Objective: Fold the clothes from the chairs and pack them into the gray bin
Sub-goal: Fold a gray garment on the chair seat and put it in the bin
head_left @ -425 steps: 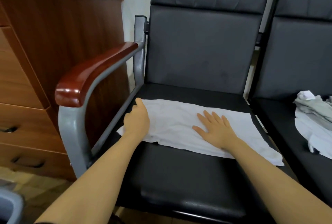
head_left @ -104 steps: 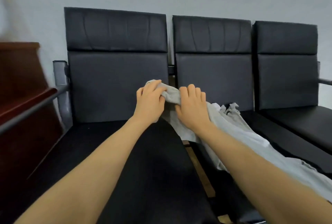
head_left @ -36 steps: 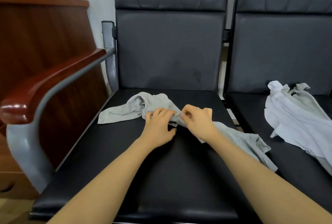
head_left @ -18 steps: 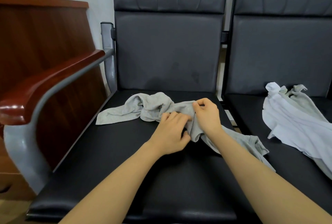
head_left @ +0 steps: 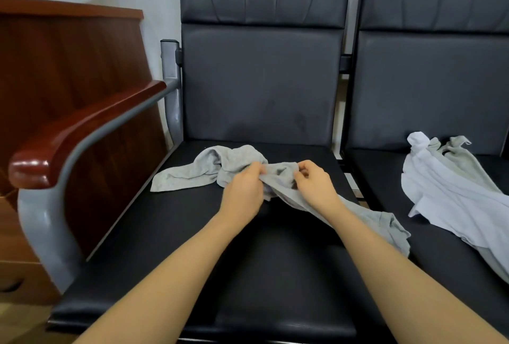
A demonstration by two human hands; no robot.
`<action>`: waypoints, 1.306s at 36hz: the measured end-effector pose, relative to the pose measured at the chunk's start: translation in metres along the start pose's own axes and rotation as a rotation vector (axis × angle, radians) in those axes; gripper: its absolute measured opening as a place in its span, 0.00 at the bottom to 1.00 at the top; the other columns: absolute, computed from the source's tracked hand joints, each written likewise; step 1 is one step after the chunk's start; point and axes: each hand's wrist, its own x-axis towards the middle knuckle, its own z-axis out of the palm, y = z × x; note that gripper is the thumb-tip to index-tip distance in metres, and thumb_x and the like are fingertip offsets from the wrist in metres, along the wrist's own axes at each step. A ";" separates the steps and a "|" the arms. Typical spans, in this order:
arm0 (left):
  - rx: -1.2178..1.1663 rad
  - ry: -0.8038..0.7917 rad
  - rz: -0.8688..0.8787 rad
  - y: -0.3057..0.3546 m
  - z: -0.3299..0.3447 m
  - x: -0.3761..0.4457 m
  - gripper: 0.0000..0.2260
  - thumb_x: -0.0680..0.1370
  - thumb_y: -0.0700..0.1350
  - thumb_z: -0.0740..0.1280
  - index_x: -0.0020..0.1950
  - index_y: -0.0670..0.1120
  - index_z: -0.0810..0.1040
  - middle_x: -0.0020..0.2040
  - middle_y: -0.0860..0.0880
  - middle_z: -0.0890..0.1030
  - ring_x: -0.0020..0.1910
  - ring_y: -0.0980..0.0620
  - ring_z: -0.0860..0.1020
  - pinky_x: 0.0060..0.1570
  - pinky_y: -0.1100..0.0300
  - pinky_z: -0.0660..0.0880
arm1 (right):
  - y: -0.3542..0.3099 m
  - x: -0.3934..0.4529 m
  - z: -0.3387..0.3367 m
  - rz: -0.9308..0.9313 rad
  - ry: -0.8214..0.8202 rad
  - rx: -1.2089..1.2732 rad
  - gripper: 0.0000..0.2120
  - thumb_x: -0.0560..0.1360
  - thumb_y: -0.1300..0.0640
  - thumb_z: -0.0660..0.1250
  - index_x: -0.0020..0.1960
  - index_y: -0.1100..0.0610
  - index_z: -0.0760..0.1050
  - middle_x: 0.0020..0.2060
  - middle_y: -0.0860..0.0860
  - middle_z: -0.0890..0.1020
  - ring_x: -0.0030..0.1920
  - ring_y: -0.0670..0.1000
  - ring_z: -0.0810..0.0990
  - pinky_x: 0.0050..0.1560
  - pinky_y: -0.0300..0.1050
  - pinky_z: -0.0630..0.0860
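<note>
Untangling is in hand: a bunched gray garment (head_left: 231, 167) on the left chair seat (head_left: 170, 233) is pinched by both hands, left hand (head_left: 242, 192) and right hand (head_left: 314, 186), so spreading flat is called for next.

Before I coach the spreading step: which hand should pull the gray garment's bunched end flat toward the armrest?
Probably the left hand. It grips the gray garment right beside the bunched end lying toward the armrest; the right hand holds the far side.
</note>
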 end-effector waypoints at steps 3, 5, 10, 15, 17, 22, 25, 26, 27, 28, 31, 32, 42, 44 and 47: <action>0.043 0.106 0.031 -0.006 -0.024 0.005 0.10 0.78 0.36 0.55 0.50 0.46 0.75 0.37 0.53 0.74 0.38 0.51 0.74 0.39 0.57 0.72 | 0.002 -0.002 0.003 0.016 -0.116 -0.129 0.13 0.77 0.58 0.57 0.59 0.52 0.72 0.53 0.48 0.80 0.56 0.53 0.76 0.62 0.52 0.69; 0.040 0.170 0.063 -0.018 -0.036 0.009 0.13 0.76 0.32 0.55 0.50 0.45 0.75 0.42 0.50 0.75 0.40 0.48 0.75 0.40 0.50 0.74 | -0.001 -0.005 0.005 -0.003 -0.179 -0.189 0.13 0.78 0.54 0.57 0.62 0.49 0.72 0.56 0.47 0.79 0.59 0.53 0.75 0.65 0.54 0.66; 0.049 0.255 0.149 -0.035 -0.056 0.004 0.15 0.68 0.24 0.58 0.42 0.40 0.80 0.43 0.50 0.75 0.43 0.50 0.74 0.43 0.66 0.68 | -0.012 -0.019 0.017 -0.133 -0.343 -0.518 0.20 0.77 0.43 0.58 0.68 0.43 0.67 0.68 0.46 0.68 0.67 0.53 0.66 0.66 0.52 0.58; 0.035 0.253 0.066 -0.041 -0.071 -0.010 0.17 0.71 0.24 0.57 0.41 0.40 0.81 0.46 0.52 0.75 0.50 0.50 0.73 0.52 0.64 0.67 | -0.025 -0.034 0.039 -0.194 -0.375 -0.636 0.20 0.76 0.40 0.58 0.68 0.41 0.67 0.63 0.48 0.66 0.62 0.53 0.65 0.64 0.50 0.58; 0.062 0.264 0.052 -0.044 -0.077 -0.014 0.17 0.72 0.24 0.57 0.41 0.40 0.81 0.46 0.52 0.74 0.51 0.49 0.72 0.51 0.67 0.64 | -0.031 -0.034 0.046 -0.187 -0.335 -0.506 0.14 0.77 0.41 0.57 0.57 0.42 0.76 0.55 0.47 0.71 0.57 0.52 0.68 0.59 0.50 0.60; 0.105 0.241 0.072 -0.044 -0.085 -0.020 0.17 0.73 0.24 0.56 0.41 0.40 0.80 0.44 0.52 0.72 0.48 0.50 0.69 0.45 0.70 0.62 | -0.027 -0.022 0.050 -0.110 -0.058 -0.224 0.06 0.77 0.57 0.59 0.49 0.57 0.74 0.47 0.51 0.75 0.49 0.55 0.76 0.53 0.53 0.72; 0.112 0.242 0.107 -0.041 -0.086 -0.021 0.16 0.73 0.25 0.55 0.41 0.39 0.80 0.41 0.54 0.70 0.46 0.51 0.68 0.46 0.75 0.63 | -0.029 -0.016 0.052 -0.075 -0.064 -0.199 0.15 0.77 0.57 0.63 0.63 0.53 0.68 0.53 0.52 0.70 0.54 0.56 0.74 0.59 0.55 0.71; 0.109 0.248 0.118 -0.040 -0.085 -0.020 0.16 0.74 0.25 0.55 0.42 0.39 0.79 0.40 0.55 0.69 0.45 0.52 0.68 0.46 0.75 0.63 | -0.029 -0.013 0.053 -0.082 -0.068 -0.197 0.19 0.77 0.56 0.64 0.66 0.51 0.66 0.54 0.52 0.69 0.55 0.56 0.73 0.59 0.54 0.71; 0.102 0.255 0.126 -0.040 -0.085 -0.019 0.16 0.74 0.25 0.55 0.42 0.39 0.79 0.40 0.55 0.69 0.45 0.52 0.68 0.46 0.75 0.63 | -0.031 -0.011 0.055 -0.090 -0.066 -0.190 0.22 0.77 0.55 0.65 0.69 0.48 0.64 0.54 0.52 0.67 0.56 0.55 0.72 0.59 0.54 0.71; 0.090 0.260 0.130 -0.039 -0.085 -0.017 0.16 0.74 0.25 0.55 0.43 0.39 0.79 0.40 0.55 0.69 0.45 0.52 0.68 0.46 0.75 0.63 | -0.033 -0.007 0.057 -0.104 -0.059 -0.170 0.23 0.76 0.55 0.65 0.69 0.46 0.63 0.53 0.51 0.66 0.55 0.54 0.70 0.59 0.53 0.71; 0.046 0.278 0.164 -0.035 -0.088 -0.008 0.14 0.74 0.26 0.56 0.43 0.39 0.79 0.43 0.51 0.72 0.46 0.52 0.71 0.47 0.75 0.65 | -0.040 0.002 0.063 -0.179 -0.017 -0.121 0.22 0.75 0.59 0.66 0.67 0.48 0.68 0.55 0.50 0.65 0.56 0.54 0.69 0.57 0.49 0.73; 0.032 0.288 0.180 -0.035 -0.089 -0.005 0.14 0.74 0.26 0.57 0.42 0.38 0.79 0.43 0.51 0.73 0.46 0.51 0.72 0.47 0.73 0.66 | -0.044 0.005 0.064 -0.201 -0.002 -0.103 0.21 0.74 0.61 0.66 0.66 0.50 0.70 0.57 0.50 0.64 0.58 0.54 0.68 0.56 0.47 0.73; 0.031 0.341 0.220 -0.021 -0.101 0.021 0.13 0.73 0.24 0.57 0.41 0.37 0.79 0.43 0.52 0.72 0.42 0.56 0.72 0.45 0.73 0.69 | -0.054 0.024 0.054 -0.195 -0.031 -0.170 0.06 0.77 0.60 0.64 0.52 0.56 0.77 0.48 0.51 0.77 0.50 0.54 0.78 0.49 0.49 0.75; 0.069 0.306 0.178 -0.018 -0.105 0.026 0.14 0.74 0.25 0.57 0.43 0.38 0.79 0.48 0.46 0.74 0.46 0.52 0.71 0.42 0.70 0.66 | -0.057 0.026 0.048 -0.198 0.056 -0.045 0.03 0.78 0.60 0.63 0.47 0.55 0.74 0.44 0.51 0.76 0.44 0.52 0.77 0.43 0.50 0.76; 0.110 0.267 0.123 -0.014 -0.110 0.036 0.13 0.75 0.27 0.58 0.44 0.42 0.77 0.54 0.41 0.73 0.50 0.51 0.69 0.43 0.74 0.64 | -0.071 0.029 0.031 -0.206 0.145 0.150 0.08 0.78 0.62 0.60 0.43 0.52 0.70 0.39 0.51 0.76 0.37 0.51 0.75 0.38 0.47 0.76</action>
